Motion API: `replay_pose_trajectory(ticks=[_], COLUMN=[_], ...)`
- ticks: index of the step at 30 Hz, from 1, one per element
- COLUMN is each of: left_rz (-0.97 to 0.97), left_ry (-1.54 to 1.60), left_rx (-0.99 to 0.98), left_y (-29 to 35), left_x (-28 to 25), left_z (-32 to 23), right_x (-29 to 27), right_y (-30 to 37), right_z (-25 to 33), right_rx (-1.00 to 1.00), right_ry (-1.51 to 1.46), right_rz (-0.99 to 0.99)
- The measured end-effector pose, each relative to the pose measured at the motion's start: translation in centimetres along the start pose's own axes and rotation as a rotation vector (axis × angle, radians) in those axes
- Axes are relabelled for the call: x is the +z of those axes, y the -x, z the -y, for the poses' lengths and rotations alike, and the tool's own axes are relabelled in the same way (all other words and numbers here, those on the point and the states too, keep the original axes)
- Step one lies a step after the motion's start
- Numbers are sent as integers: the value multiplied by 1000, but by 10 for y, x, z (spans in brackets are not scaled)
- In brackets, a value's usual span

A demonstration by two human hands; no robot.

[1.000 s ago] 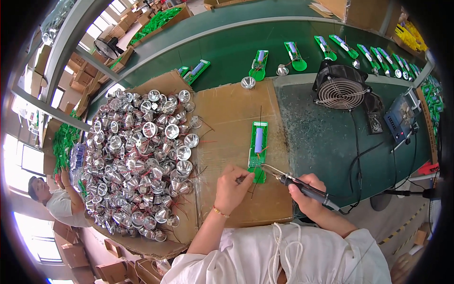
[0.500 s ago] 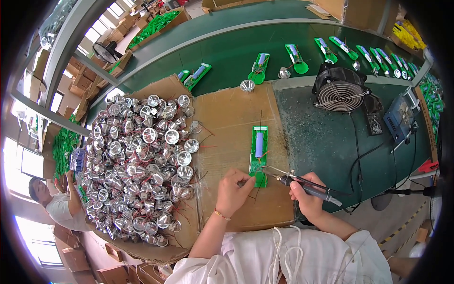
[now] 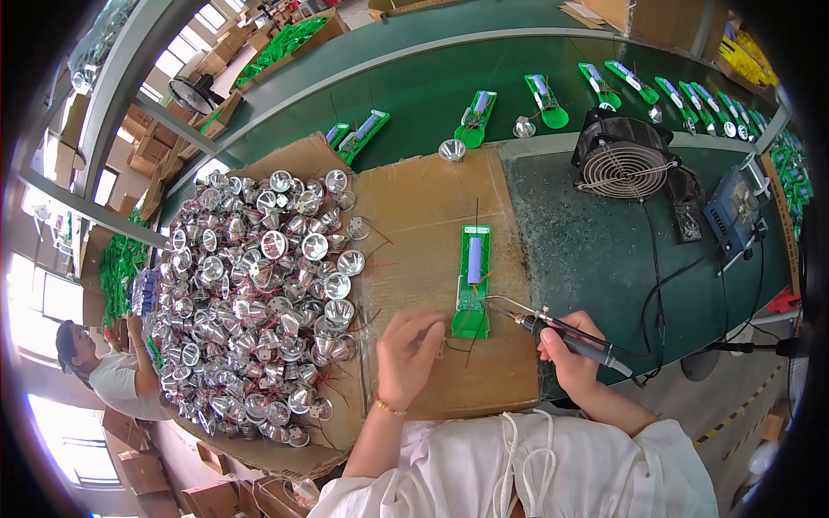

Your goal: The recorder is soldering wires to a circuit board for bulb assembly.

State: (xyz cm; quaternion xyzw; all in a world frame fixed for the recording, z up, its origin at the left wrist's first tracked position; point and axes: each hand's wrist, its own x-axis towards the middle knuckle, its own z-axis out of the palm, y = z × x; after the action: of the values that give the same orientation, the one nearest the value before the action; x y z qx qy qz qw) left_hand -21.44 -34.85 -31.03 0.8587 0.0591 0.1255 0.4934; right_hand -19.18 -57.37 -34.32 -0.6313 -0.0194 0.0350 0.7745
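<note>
A green plastic housing (image 3: 471,326) lies lengthwise on the cardboard in front of me. It holds a purple cylindrical battery cell (image 3: 475,259) and, below that, a small green circuit board (image 3: 470,299) with thin wires. My right hand (image 3: 572,352) is wrapped round a soldering iron (image 3: 587,347) with a thin bent metal tube at its front; the tube's end is close to the board's right side. Left of the housing, my left hand (image 3: 409,356) hovers over the cardboard, thumb and bent fingers loosely apart, seemingly holding nothing.
A heap of silver reflector cups (image 3: 259,302) with red wires covers the left side. A black fan (image 3: 623,160) and a blue soldering station (image 3: 734,211) stand at right, cables trailing. Similar green housings (image 3: 546,104) line the far belt. A person (image 3: 121,371) sits at far left.
My left hand has drawn back to the left, away from the board, its fingers loosening. The soldering iron has shifted slightly right and down in my right hand.
</note>
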Motion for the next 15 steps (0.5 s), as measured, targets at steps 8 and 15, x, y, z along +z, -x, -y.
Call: replay_pose_trajectory(ticks=[8, 15], left_rz=[87, 157], left_ry=[-174, -135], left_rx=[150, -87], left_y=[11, -11], left_x=[15, 11], left_z=[13, 10], right_x=[-1, -1], right_y=[0, -3], right_z=[0, -6], right_rx=[-19, -71], right_ry=[20, 110], right_rz=[15, 82])
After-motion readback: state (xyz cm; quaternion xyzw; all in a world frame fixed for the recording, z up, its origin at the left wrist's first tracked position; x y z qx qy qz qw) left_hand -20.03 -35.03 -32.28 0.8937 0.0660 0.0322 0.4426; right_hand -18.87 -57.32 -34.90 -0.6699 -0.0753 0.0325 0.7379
